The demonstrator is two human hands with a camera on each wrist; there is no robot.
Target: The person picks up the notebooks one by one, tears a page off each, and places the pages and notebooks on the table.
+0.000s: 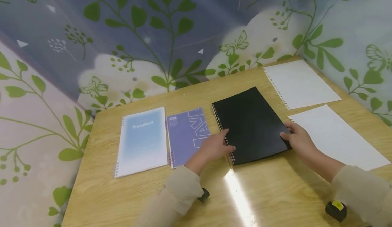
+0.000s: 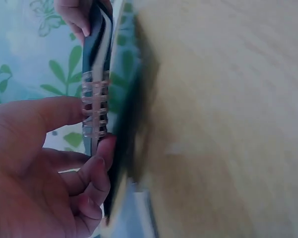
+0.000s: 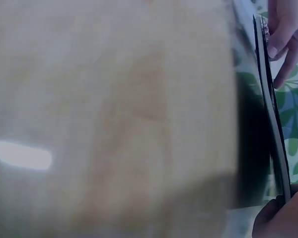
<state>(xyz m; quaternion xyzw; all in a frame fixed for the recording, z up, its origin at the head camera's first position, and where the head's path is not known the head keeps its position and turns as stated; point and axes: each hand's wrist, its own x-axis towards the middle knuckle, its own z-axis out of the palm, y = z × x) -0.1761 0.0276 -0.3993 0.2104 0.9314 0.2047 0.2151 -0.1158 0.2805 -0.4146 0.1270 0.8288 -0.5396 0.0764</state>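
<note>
Both hands hold a black spiral notebook above the wooden table, its cover facing up. My left hand grips the coil-bound edge. In the left wrist view, the thumb and fingers of the left hand pinch the clear coil binding. At the opposite edge, my right hand grips the notebook with its thumb on the cover. From the right wrist view, the notebook shows edge-on, with part of the right hand at its lower end.
A pale blue "freedom" notebook and a purple spiral notebook lie at the left. Two loose white sheets with torn perforated edges, a far sheet and a nearer sheet, lie at the right. A leaf-patterned wall borders the table.
</note>
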